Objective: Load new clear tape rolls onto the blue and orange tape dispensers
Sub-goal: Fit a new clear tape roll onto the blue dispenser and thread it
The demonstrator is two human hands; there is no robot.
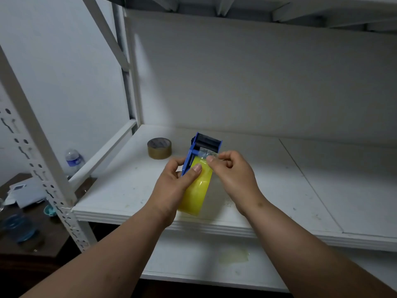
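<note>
over the white shelf (279, 179), left hand (178, 181) grips the tape roll (196, 192) on the blue dispenser (206, 144); right hand (234, 171) pinches the loose end, best drawn flat across the roller.

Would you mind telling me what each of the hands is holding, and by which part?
The left hand grips the blue dispenser around its yellowish clear tape roll. The right hand pinches the tape's loose end near the roller.

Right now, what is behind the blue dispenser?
A brown tape roll stands on the white shelf, behind and left of the blue dispenser. The hands and yellowish roll hide the shelf beneath.
</note>
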